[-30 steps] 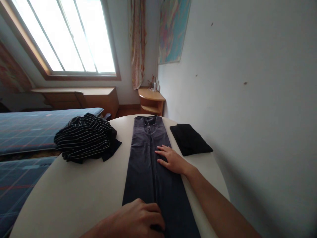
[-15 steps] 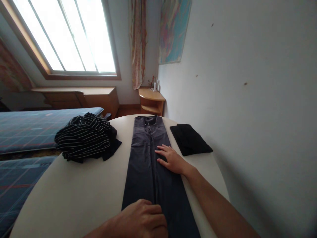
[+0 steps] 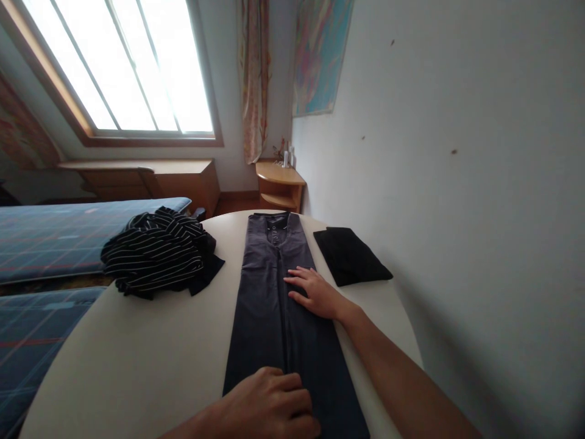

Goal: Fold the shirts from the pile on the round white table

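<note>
A long dark grey garment [image 3: 260, 317] lies flat in front of me, its two sides folded in to meet along the middle. At its far end a rounded neckline with a row of small buttons [image 3: 275, 235] shows. My right hand [image 3: 315, 294] rests flat on the right half of the garment, fingers spread towards the middle seam. Nearer to me, my left hand [image 3: 274, 405] is closed over the lower part of the garment, its fingers curled down at the cloth. The fingertips of that hand are hidden, and the garment's near end runs out of view.
A round white table [image 3: 137, 353] carries the clothes. On its left is a crumpled black striped garment [image 3: 159, 253]; on its right, a folded black garment [image 3: 351, 256]. Plaid-covered mattresses [image 3: 68, 238] adjoin on the left, and a white wall [image 3: 457, 244] stands close on the right.
My left hand has shifted slightly to the right over the lower part of the garment. My right hand stays on the cloth, almost unmoved.
</note>
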Demonstrator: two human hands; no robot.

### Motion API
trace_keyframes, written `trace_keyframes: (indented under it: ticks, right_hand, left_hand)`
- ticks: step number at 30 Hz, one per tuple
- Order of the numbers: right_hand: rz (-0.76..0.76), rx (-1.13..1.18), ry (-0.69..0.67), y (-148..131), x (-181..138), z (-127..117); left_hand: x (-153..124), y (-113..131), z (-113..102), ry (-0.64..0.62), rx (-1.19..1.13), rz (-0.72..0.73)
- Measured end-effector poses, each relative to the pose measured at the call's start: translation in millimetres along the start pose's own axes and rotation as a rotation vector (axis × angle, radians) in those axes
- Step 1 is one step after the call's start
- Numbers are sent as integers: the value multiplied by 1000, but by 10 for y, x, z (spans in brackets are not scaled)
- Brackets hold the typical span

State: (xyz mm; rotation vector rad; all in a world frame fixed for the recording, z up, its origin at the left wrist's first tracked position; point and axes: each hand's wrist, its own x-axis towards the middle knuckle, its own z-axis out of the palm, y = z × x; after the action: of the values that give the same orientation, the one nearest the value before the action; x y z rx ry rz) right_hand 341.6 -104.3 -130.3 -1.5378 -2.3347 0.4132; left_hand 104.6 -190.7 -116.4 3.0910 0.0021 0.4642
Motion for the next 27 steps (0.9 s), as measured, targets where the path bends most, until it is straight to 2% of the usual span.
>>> trace_keyframes:
  ticks: [7, 11, 14, 17, 24, 27]
  right_hand:
    - [-14, -6, 28, 19, 0, 30]
    - [-19, -45, 106, -16, 21, 46]
    - [11, -70, 166, -70, 85, 55]
    - [132, -117, 216, -119, 241, 58]
    - [450, -248, 215, -140, 897, 1]
    - [526, -270, 241, -112, 1119, 11]
  left_hand:
    - [-7, 10, 42, -2, -31, 30]
    - [-19, 36, 114, -4, -23, 33]
    - [-42, 53, 206, -4, -74, -19]
    - [-67, 39, 220, -32, -183, -69]
    - [-93, -68, -115, -90, -206, 10]
    - [-143, -96, -110, -103, -239, -51]
